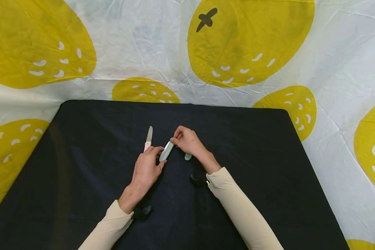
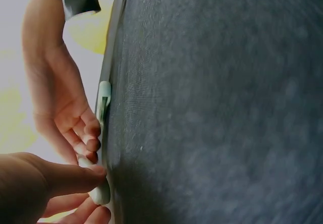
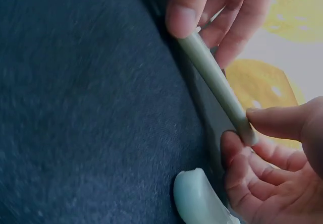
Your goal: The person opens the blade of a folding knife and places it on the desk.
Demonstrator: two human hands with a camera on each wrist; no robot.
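Both hands hold a slim, pale green, handle-shaped piece (image 1: 166, 151) slantwise above the black cloth. My left hand (image 1: 146, 166) grips its near end between thumb and fingers. At the far end, my right hand (image 1: 187, 140) pinches it with thumb and fingertips, as the right wrist view shows. Whether the piece has a blade folded inside, I cannot tell. Just beyond the left fingers lies a knife (image 1: 148, 137) with a pinkish handle, its blade out and pointing away. A second pale green piece (image 3: 199, 199) with a rounded end lies under the right hand, partly hidden in the head view.
Black cloth (image 1: 253, 166) covers the table. A white sheet with yellow fruit prints (image 1: 143, 45) hangs behind and around it. Dark devices (image 1: 198, 180) are strapped at both wrists, beside the cream sleeves (image 1: 237, 205).
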